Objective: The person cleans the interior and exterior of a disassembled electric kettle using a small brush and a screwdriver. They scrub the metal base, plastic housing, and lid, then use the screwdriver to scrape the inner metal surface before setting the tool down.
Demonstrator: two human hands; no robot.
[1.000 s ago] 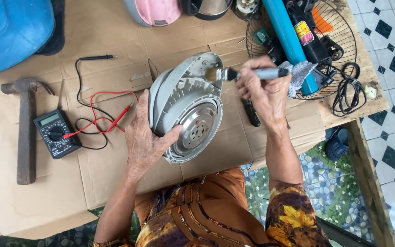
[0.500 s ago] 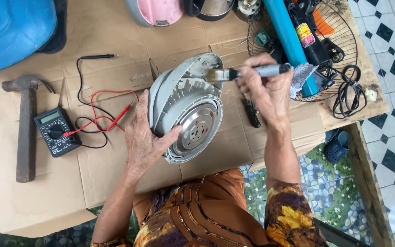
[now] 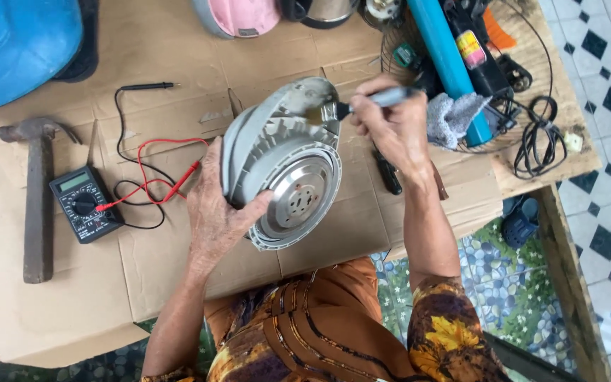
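Note:
My left hand (image 3: 215, 212) grips the left rim of a round grey fan motor housing (image 3: 284, 163), which stands tilted on the cardboard-covered table (image 3: 164, 64). Its flat metal disc faces me. My right hand (image 3: 390, 124) holds a small paintbrush (image 3: 351, 106) by its grey handle. The bristles touch the upper inner edge of the housing.
A multimeter (image 3: 83, 204) with red and black leads lies left of the housing, and a hammer (image 3: 37, 191) lies further left. A blue container (image 3: 19, 42) sits top left. A wire fan guard (image 3: 489, 71) at top right holds a blue tube, a rag and cables. The table edge runs along the right.
The brush has shifted slightly along the upper edge of the housing. My left hand keeps its grip in the same place.

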